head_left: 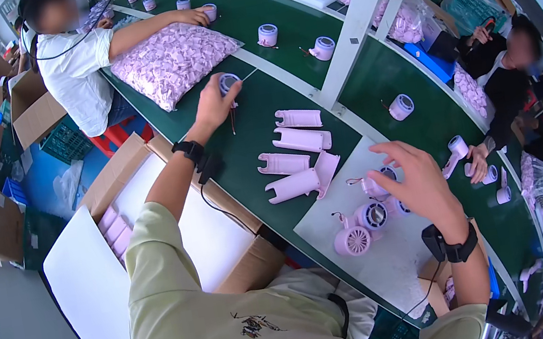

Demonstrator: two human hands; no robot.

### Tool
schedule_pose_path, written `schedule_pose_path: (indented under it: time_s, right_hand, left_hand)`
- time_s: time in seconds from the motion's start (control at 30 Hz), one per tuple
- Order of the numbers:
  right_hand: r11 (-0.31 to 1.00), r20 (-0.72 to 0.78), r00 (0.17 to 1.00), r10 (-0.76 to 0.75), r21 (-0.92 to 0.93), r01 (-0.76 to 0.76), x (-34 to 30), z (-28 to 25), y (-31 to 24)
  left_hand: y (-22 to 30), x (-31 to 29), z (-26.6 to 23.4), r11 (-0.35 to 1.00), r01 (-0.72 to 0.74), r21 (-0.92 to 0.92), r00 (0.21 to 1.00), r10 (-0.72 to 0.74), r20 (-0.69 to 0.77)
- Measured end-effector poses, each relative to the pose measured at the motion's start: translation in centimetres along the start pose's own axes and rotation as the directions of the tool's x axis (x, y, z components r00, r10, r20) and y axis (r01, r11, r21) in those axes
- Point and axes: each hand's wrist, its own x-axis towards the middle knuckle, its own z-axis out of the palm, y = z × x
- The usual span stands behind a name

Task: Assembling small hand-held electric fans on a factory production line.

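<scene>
Between thumb and fingers of the left hand [211,110], a small round fan head [228,81], pink with a blue ring. Pinched by its side, over the green table [236,169]; cannot tell whether resting there or slightly lifted. Pointing mostly upward with its ring side; short like a drum, so without a clear long axis, only a round axis standing nearly upright. Below the hand, thin wires [233,120] hanging toward the person.

Judging from this grip, a step of handling single fan heads: either taking hold of this one or setting it down, not possible to say which. For the next move, probably a need of a firm but gentle pinch, with care to keep the wires free.

To the right of the left hand and nearer to the body, five pink handle shells [302,138], mostly with long axis left to right and forked ends to the left, but one at a slant. Farther right, the right hand [420,178], spread with bent fingers, above a group of fan heads [371,216] on a grey sheet [314,223]; cannot tell if touching any. Just beyond the left hand, a clear bag [173,61] of pink pieces, and past it a co-worker's hand [193,17].
</scene>
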Motion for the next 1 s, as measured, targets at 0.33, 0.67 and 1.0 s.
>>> schedule_pose_path:
  time_s: [0.33, 0.67, 1.0]
  right_hand:
    - [0.879, -0.162, 0.865, 0.474, 0.032, -0.476, -13.7, -5.7, 4.8]
    - [0.745, -0.168, 0.726, 0.667, 0.181, -0.642, -20.2, -4.8, 3.9]
    - [0.730, -0.161, 0.712, 0.683, 0.159, -0.665, -20.8, -4.5, 4.5]
  left_hand:
    - [0.5, 6.0, 2.4, 0.893, -0.137, 0.429, 0.890, 0.301, -0.342]
    - [3.7, 16.4, 12.9, 0.793, 0.030, 0.608, 0.990, -0.107, 0.090]
    - [3.8, 11.3, 9.2, 0.746, -0.085, 0.661, 0.977, -0.068, 0.203]
